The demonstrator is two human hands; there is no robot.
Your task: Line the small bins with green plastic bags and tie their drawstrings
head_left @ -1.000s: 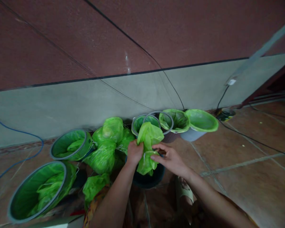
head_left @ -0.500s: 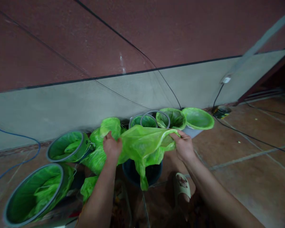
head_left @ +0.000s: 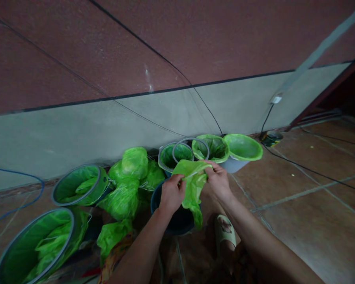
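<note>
Between my two hands hangs a thin green plastic bag (head_left: 192, 187), its upper edge drawn across from one hand to the other. My left hand (head_left: 172, 192) is closed on the edge at the left. At the right end, my right hand (head_left: 218, 178) pinches the same edge. The bag's lower part dangles over a dark bucket (head_left: 177, 225) on the floor in front of me, whose inside is partly covered by my left hand and the bag.
Left stand two bins lined with green bags, a near bin (head_left: 72, 236) and a farther bin (head_left: 99, 185). Tied green bags (head_left: 126, 199) are piled beside them. Along the wall are a lined white bin (head_left: 239, 163), a loose grey ring (head_left: 207, 148) and a small can (head_left: 271, 138). A slipper (head_left: 225, 232) shows below.
My left hand has moved right, closer to my right hand, and its fingers have closed on the bag's edge. The bag, spread wide before, is now gathered narrower.
</note>
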